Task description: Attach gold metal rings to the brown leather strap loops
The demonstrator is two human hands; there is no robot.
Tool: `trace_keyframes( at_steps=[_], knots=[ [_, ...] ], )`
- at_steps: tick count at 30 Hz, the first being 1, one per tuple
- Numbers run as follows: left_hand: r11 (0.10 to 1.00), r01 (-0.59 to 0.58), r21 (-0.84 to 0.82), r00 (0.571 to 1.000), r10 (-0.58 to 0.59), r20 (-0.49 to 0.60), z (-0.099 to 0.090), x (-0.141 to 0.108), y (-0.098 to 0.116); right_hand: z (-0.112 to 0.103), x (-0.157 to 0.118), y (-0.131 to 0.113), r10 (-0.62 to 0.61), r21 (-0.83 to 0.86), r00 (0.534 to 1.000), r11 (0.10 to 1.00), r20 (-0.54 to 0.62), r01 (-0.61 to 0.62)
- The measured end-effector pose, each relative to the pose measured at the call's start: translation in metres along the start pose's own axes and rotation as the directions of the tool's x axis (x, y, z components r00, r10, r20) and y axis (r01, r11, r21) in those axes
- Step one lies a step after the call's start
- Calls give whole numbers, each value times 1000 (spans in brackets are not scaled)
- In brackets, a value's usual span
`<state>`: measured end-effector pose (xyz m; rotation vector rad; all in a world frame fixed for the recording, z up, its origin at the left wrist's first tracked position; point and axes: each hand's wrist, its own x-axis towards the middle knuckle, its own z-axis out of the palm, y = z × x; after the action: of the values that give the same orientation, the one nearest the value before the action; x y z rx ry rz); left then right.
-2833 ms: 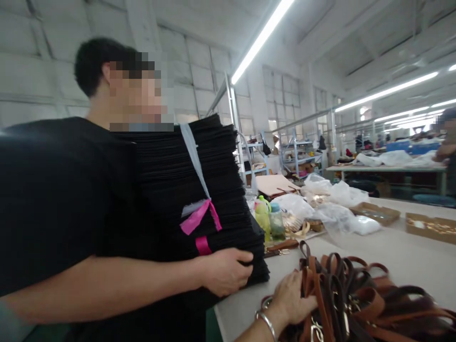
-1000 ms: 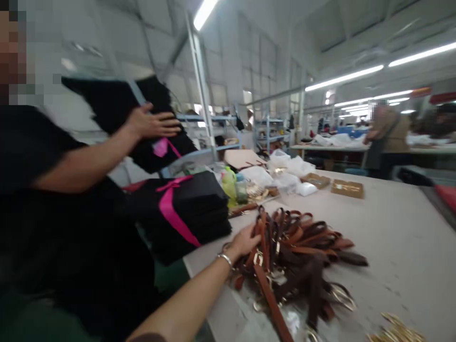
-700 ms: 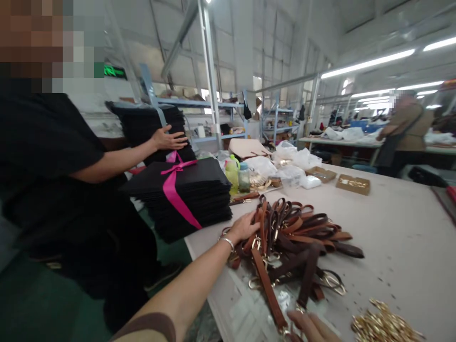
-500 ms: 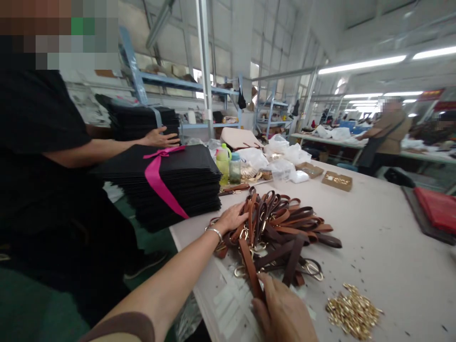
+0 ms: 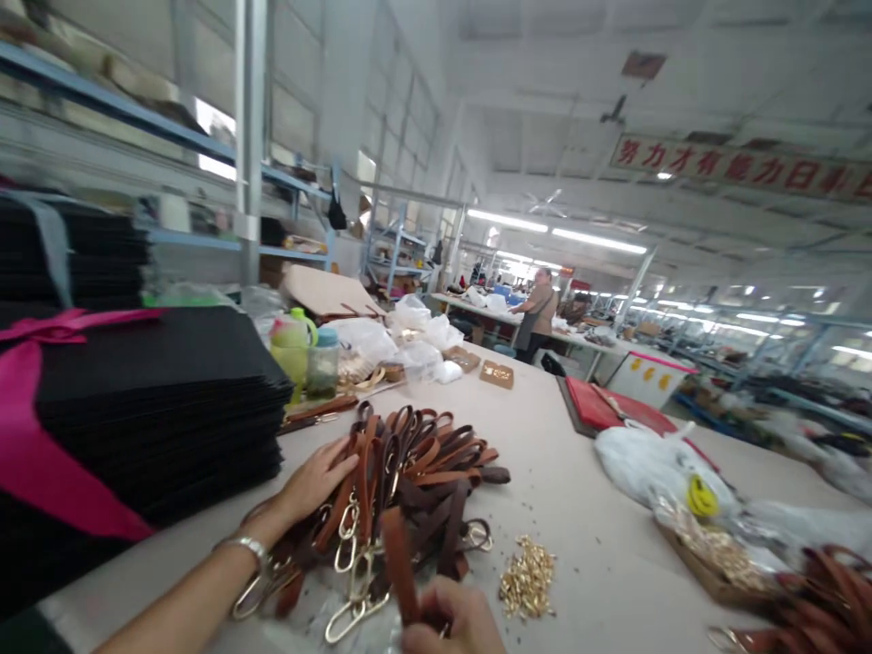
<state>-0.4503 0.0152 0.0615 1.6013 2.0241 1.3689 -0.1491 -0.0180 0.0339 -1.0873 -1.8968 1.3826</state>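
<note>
A heap of brown and dark leather straps [image 5: 422,454] with gold metal clasps lies on the table. My left hand [image 5: 320,481], with a bracelet at its wrist, is closed on straps at the heap's left side; its fingertips are partly hidden among them. Low in the view, my right hand [image 5: 456,619] pinches a brown leather strap [image 5: 399,563], held up at the near side of the heap. Gold clasps [image 5: 351,618] hang loose between the two hands. To the right of the heap lies a pile of small gold metal pieces [image 5: 528,579].
A tall stack of black sheets [image 5: 204,409] with a pink ribbon stands at the left. Behind the heap are a yellow-green bottle [image 5: 292,350], a jar [image 5: 322,368] and plastic bags [image 5: 415,336]. Red material [image 5: 606,406] and a white bag [image 5: 654,463] lie right. A person [image 5: 538,313] stands far off.
The view has swung right, so the co-worker at the left has left the picture. My right hand has raised the brown strap's end off the heap. My left hand stays at the straps.
</note>
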Motion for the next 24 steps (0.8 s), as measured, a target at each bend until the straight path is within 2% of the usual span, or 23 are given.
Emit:
trace_keyframes(
  at_steps=[3, 5, 6, 8, 10, 13, 16, 19, 22, 24],
  knots=[
    [995, 28, -101, 999, -33, -42, -11, -8, 18, -15, -7, -20, 19, 344, 999, 939, -44, -2],
    [982, 45, -183, 998, -52, -35, -13, -28, 40, -23, -12, -33, 50, 440, 993, 898, -105, 1],
    [971, 68, -231, 998, -69, 5, -11, -42, 53, -26, -13, -37, 67, 472, 991, 882, -116, -4],
    [933, 149, -327, 980, -95, 176, -3, -74, 80, -29, -16, -42, 84, 523, 990, 853, -115, -11],
    [876, 265, -403, 918, -101, 384, 9, -108, 106, -30, -21, -42, 74, 547, 991, 837, -115, 1],
    [791, 389, -471, 822, -68, 565, 30, -147, 130, -32, -30, -37, 49, 521, 990, 853, -134, 28],
    [708, 492, -507, 733, -23, 679, 51, -169, 138, -35, -42, -31, 36, 463, 985, 885, -170, 47],
    [565, 645, -515, 638, -28, 769, 70, -181, 137, -41, -55, -25, 27, 436, 982, 898, -187, 59],
    [430, 746, -509, 595, -86, 799, 85, -191, 134, -52, -73, -14, 37, 371, 983, 928, -180, 33],
    [391, 770, -504, 591, -139, 795, 92, -194, 134, -67, -91, -2, 40, 212, 970, 977, -239, 11]
  ],
)
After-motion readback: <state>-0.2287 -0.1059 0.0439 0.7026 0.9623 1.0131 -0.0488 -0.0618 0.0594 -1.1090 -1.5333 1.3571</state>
